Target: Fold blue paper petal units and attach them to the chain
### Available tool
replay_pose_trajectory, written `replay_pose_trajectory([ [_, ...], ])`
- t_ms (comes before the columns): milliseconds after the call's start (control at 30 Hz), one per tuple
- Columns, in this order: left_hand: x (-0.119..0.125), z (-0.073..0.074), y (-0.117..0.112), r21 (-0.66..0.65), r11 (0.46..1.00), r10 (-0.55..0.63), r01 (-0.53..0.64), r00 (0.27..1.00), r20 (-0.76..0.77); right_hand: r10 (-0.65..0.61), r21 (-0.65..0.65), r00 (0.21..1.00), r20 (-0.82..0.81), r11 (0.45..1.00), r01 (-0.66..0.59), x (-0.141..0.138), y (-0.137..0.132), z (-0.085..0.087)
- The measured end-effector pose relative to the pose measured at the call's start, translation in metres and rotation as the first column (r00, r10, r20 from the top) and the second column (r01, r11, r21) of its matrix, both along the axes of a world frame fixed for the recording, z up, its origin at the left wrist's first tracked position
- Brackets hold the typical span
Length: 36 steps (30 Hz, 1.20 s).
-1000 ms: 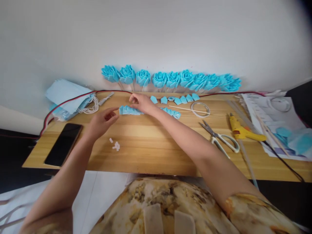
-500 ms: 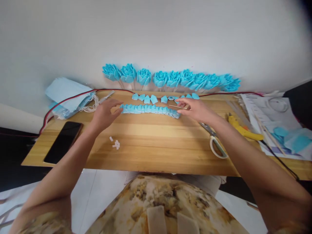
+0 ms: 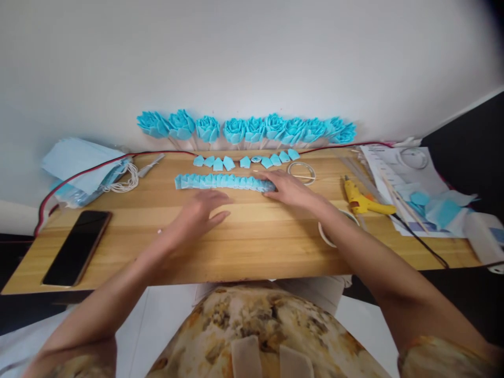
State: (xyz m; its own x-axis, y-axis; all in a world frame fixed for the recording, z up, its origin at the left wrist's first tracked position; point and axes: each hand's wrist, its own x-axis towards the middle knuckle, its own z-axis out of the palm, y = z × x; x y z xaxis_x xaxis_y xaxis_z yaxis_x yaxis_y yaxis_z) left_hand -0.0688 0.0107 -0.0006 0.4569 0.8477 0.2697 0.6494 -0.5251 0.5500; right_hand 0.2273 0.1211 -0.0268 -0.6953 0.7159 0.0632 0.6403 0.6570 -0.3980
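Observation:
A long row of overlapping light-blue folded petals (image 3: 220,181) lies across the wooden table. My right hand (image 3: 289,189) rests at its right end, fingers stretched over the last petals and touching them. Just in front of the row is my left hand (image 3: 200,214), palm down, thumb and fingers apart and holding nothing. Behind the row sit several separate blue petals (image 3: 229,164) in a line, with a small round piece (image 3: 256,159) among them. A thin stick crosses a white ring (image 3: 314,173) beyond my right hand.
Blue flowers on sticks (image 3: 235,130) lean along the wall. Light-blue sheets (image 3: 81,163) and a phone (image 3: 76,249) lie left. On the right are a yellow glue gun (image 3: 366,202), papers (image 3: 384,168) and a scissors handle (image 3: 326,239) partly under my forearm. A red-black cable (image 3: 157,153) runs behind.
My left hand has left the row's left end and come down in front of it. My right hand has moved onto the row's right end. The view has turned somewhat right.

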Motion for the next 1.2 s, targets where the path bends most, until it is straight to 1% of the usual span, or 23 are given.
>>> replay_pose_trajectory([
  [67,0.002,0.005,-0.024,-0.060,0.998,-0.001,0.005,0.998,0.067,-0.005,-0.012,1.000,-0.019,1.000,0.005,0.009,0.006,0.006],
  [133,0.007,0.005,-0.045,-0.159,0.986,-0.022,0.044,0.990,0.136,-0.073,0.029,0.996,-0.056,0.997,0.075,0.013,0.018,0.011],
  [167,0.010,0.003,-0.053,-0.176,0.982,-0.031,0.067,0.980,0.199,-0.113,0.062,0.991,-0.074,0.991,0.118,0.011,0.025,0.012],
  [267,0.019,-0.010,-0.072,-0.220,0.966,-0.050,0.132,0.938,0.342,-0.174,0.156,0.983,-0.059,0.971,0.182,-0.002,0.049,0.013],
  [367,0.025,-0.024,-0.085,-0.297,0.945,-0.007,0.136,0.917,0.398,-0.215,0.242,0.977,-0.006,0.947,0.210,-0.022,0.067,0.007],
  [467,0.028,-0.030,-0.096,-0.361,0.926,0.059,0.109,0.903,0.425,-0.244,0.285,0.969,0.038,0.932,0.223,-0.034,0.076,-0.002],
  [533,0.029,-0.031,-0.100,-0.394,0.915,0.103,0.083,0.898,0.429,-0.260,0.297,0.964,0.061,0.926,0.232,-0.036,0.079,-0.006],
  [600,0.030,-0.031,-0.101,-0.416,0.906,0.117,0.081,0.895,0.430,-0.268,0.301,0.961,0.060,0.923,0.239,-0.034,0.080,-0.009],
  [733,0.031,-0.033,-0.099,-0.426,0.901,0.115,0.087,0.897,0.426,-0.209,0.287,0.978,0.018,0.938,0.195,-0.026,0.073,-0.010],
  [867,0.031,-0.036,-0.100,-0.426,0.903,0.144,0.044,0.907,0.397,-0.126,0.238,0.992,0.025,0.964,0.116,-0.019,0.064,-0.004],
  [967,0.033,-0.040,-0.102,-0.422,0.906,0.181,-0.003,0.907,0.381,-0.159,0.221,0.987,-0.015,0.962,0.158,-0.021,0.061,0.006],
  [1067,0.035,-0.043,-0.102,-0.400,0.916,0.204,-0.034,0.897,0.392,-0.180,0.220,0.982,-0.063,0.957,0.190,-0.038,0.064,0.016],
  [1200,0.035,-0.044,-0.103,-0.385,0.922,0.201,-0.033,0.893,0.403,-0.155,0.147,0.987,-0.050,0.976,0.160,-0.081,0.073,0.019],
])
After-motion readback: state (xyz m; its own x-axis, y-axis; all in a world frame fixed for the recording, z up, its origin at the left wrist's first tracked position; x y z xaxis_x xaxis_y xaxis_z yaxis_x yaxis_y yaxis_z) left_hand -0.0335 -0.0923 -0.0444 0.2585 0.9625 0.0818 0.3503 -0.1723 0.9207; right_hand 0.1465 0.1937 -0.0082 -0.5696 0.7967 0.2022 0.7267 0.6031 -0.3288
